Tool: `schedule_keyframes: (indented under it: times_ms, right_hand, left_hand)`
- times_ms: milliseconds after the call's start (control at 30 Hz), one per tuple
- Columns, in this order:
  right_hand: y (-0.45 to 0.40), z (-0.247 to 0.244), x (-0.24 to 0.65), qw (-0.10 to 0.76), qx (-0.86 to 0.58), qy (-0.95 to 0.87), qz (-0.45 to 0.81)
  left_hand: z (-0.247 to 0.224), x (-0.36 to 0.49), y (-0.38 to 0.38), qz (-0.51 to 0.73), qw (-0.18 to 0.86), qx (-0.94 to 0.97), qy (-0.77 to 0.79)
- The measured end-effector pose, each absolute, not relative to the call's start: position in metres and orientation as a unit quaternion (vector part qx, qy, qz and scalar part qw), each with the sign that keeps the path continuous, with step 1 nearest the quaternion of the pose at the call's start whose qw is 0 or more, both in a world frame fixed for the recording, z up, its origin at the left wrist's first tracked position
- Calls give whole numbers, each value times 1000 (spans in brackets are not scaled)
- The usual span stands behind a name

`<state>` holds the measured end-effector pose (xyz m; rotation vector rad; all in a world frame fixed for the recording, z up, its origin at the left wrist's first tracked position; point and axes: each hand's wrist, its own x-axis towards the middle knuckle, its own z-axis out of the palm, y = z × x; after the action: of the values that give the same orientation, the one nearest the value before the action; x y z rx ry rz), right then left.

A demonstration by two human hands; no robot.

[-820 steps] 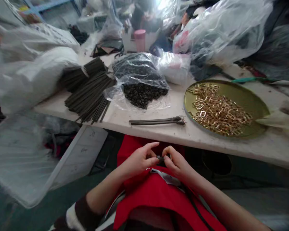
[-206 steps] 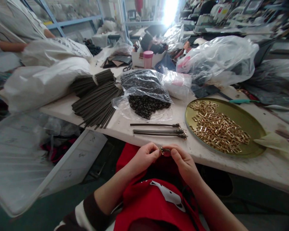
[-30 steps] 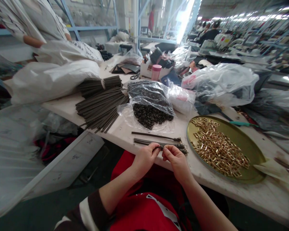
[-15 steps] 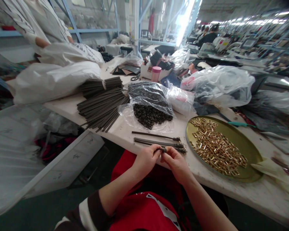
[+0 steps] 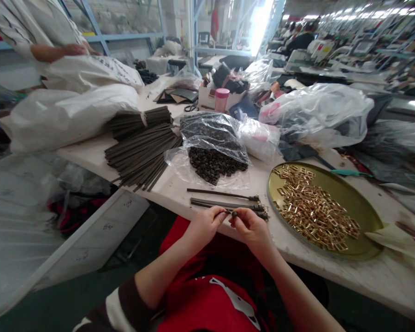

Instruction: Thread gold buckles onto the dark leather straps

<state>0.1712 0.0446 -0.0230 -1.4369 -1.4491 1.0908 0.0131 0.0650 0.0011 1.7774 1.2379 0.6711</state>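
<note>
My left hand (image 5: 203,229) is closed in a pinch on a thin dark strap, mostly hidden by the fingers. Right beside it, my right hand (image 5: 254,232) pinches a small dark loop (image 5: 234,214) at the strap's end. Both hands are above the table's front edge. Just beyond them lie several dark straps (image 5: 221,194) with loops and metal buckles at their right ends. Gold rectangular buckles (image 5: 318,212) fill much of a round gold tray (image 5: 364,230) to the right. Small dark loops (image 5: 210,167) spill from a clear plastic bag (image 5: 214,131) behind the straps.
Bundled dark straps (image 5: 141,150) lie at the left of the table. White sacks (image 5: 72,113) stand beyond, with another person's hand (image 5: 74,50) above them. A pink-lidded jar (image 5: 222,99) and plastic bags (image 5: 321,115) are at the back. A white bin (image 5: 90,249) is low left.
My fingers have drawn slightly apart, and the small dark loop now shows at my right fingertips. The other person's hand has shifted over the sacks. The view has moved a little.
</note>
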Motion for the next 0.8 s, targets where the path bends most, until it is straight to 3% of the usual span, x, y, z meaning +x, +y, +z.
schedule_keyframes:
  times_ms: [167, 400, 667, 800]
  right_hand:
    - [48, -24, 169, 405, -536, -538, 509]
    - [50, -26, 178, 301, -566, -691, 334]
    - [53, -23, 185, 253, -562, -728, 301]
    - [56, -27, 179, 286, -612, -681, 282]
  left_hand:
    - [0, 9, 71, 249, 433, 712, 493]
    - [-2, 7, 74, 200, 423, 741, 481]
    - [-1, 16, 63, 142, 427, 772, 448]
    - [-5, 23, 61, 161, 438, 747, 473]
